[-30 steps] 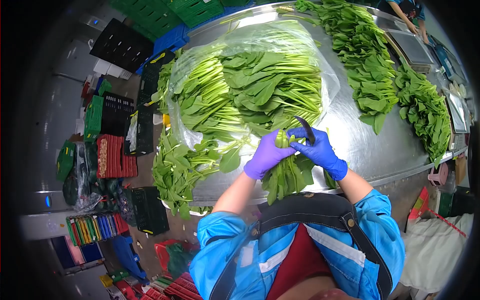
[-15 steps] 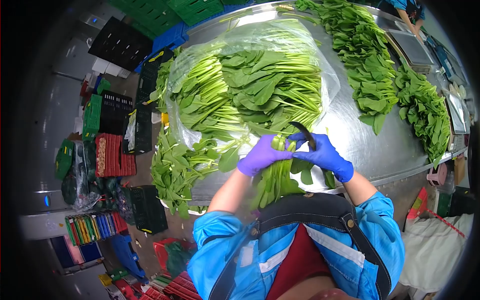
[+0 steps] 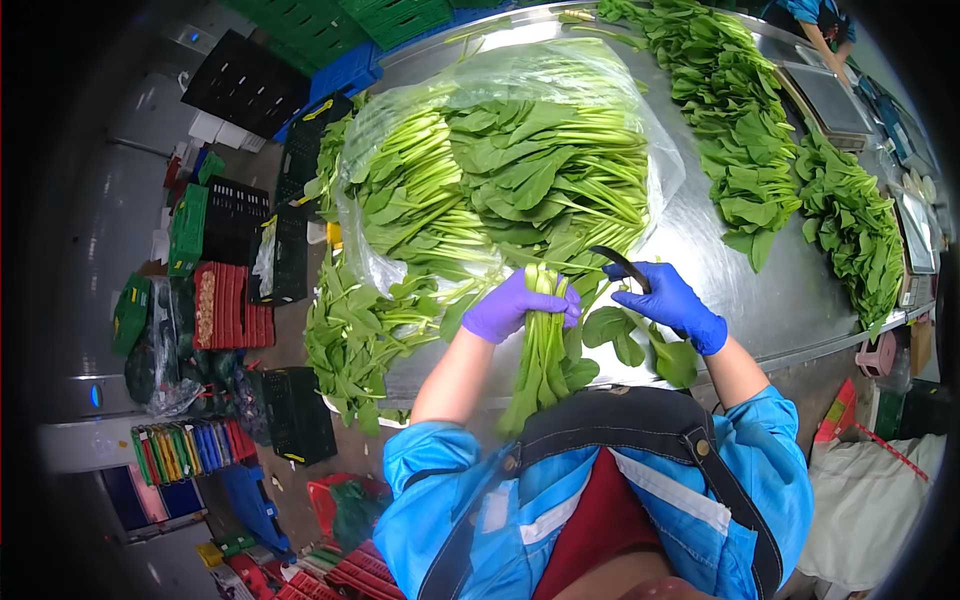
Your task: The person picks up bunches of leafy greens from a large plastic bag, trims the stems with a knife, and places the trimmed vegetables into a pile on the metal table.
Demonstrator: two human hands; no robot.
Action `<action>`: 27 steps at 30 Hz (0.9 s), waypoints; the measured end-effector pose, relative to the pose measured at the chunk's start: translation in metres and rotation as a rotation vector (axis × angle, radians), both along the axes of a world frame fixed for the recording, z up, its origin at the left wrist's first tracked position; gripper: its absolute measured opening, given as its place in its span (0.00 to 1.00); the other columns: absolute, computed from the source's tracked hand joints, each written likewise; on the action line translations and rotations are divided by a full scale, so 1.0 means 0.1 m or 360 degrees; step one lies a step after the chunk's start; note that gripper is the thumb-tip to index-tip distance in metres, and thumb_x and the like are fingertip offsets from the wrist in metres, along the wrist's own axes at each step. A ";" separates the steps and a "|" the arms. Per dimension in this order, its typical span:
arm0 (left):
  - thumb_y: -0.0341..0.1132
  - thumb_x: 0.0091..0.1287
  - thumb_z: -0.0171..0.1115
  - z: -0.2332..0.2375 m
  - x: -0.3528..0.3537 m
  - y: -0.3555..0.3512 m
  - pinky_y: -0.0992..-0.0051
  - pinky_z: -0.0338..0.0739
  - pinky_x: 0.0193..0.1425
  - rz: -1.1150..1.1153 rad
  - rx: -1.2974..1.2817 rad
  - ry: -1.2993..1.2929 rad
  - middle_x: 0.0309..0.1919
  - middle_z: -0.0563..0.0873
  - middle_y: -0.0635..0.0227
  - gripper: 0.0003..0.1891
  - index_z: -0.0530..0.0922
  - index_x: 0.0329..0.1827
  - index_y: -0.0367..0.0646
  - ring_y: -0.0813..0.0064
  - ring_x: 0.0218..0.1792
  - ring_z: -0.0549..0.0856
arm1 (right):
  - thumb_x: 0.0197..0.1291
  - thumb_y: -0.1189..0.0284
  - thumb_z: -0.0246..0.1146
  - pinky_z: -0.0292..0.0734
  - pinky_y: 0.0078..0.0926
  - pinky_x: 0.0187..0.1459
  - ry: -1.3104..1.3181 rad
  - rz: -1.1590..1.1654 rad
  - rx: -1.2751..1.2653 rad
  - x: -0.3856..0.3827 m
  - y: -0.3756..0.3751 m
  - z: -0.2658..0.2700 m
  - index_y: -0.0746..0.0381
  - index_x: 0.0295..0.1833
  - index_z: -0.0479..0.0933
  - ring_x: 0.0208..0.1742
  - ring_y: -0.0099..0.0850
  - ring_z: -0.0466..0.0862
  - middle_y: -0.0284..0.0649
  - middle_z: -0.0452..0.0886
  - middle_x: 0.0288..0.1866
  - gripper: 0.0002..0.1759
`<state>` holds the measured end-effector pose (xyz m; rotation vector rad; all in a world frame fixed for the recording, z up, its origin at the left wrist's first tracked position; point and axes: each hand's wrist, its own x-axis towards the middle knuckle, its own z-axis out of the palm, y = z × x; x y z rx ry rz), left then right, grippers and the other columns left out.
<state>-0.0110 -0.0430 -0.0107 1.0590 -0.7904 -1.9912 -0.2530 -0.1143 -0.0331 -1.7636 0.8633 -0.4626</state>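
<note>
My left hand (image 3: 515, 305), in a purple glove, is closed round a bunch of green stems (image 3: 543, 335), with the leaves hanging down toward my apron. In a blue glove, my right hand (image 3: 668, 302) is closed on a dark curved blade (image 3: 622, 264). Loose leaves (image 3: 615, 334) hang between the two hands, beside my right fingers. Just beyond my hands lies a clear plastic bag (image 3: 662, 165) with a large heap of leafy greens (image 3: 530, 165) in it. More loose greens (image 3: 350, 335) are piled on the left edge of the metal table (image 3: 705, 290).
Two long rows of greens (image 3: 745, 150) (image 3: 850, 225) lie on the right side. Scales (image 3: 825, 100) and another person's arm (image 3: 825, 45) are at the upper right. Black crates (image 3: 295, 430), red crates (image 3: 235, 305) and green crates (image 3: 187, 230) stand at the left.
My hands have moved apart, left hand to the left and right hand to the right. The stems in my left hand now stand upright in view, and leaves hang beside my right hand.
</note>
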 end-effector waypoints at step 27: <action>0.27 0.52 0.65 0.28 -0.23 0.20 0.75 0.78 0.41 0.0491 -0.1231 -0.1855 0.38 0.85 0.63 0.11 0.80 0.40 0.43 0.69 0.35 0.85 | 0.58 0.66 0.64 0.74 0.20 0.26 0.0010 -0.0475 0.0430 -0.20 -0.11 0.11 0.68 0.44 0.79 0.22 0.20 0.77 0.36 0.83 0.29 0.16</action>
